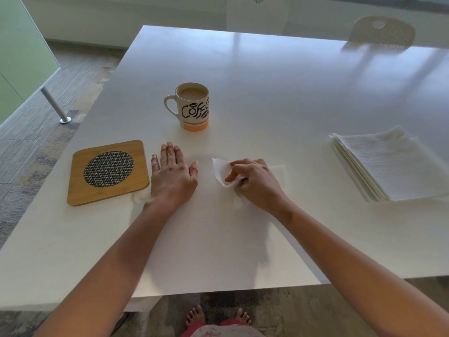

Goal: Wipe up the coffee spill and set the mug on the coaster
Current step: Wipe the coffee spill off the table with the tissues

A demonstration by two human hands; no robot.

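A white mug (193,108) with black "Coffee" lettering and an orange base stands upright on the white table (267,93), filled with milky coffee, its handle to the left. A square bamboo coaster (108,172) with a round woven centre lies at the front left, apart from the mug. My left hand (171,175) rests flat on the table between coaster and napkin, fingers apart. My right hand (255,181) is closed on a crumpled white paper napkin (222,171) pressed to the tabletop. No coffee stain shows clearly on the surface.
A stack of folded white napkins (388,164) lies at the right. Two white chairs (382,31) stand behind the far edge. A metal table leg (54,105) and carpeted floor are at the left. My bare feet (218,317) show below the near edge.
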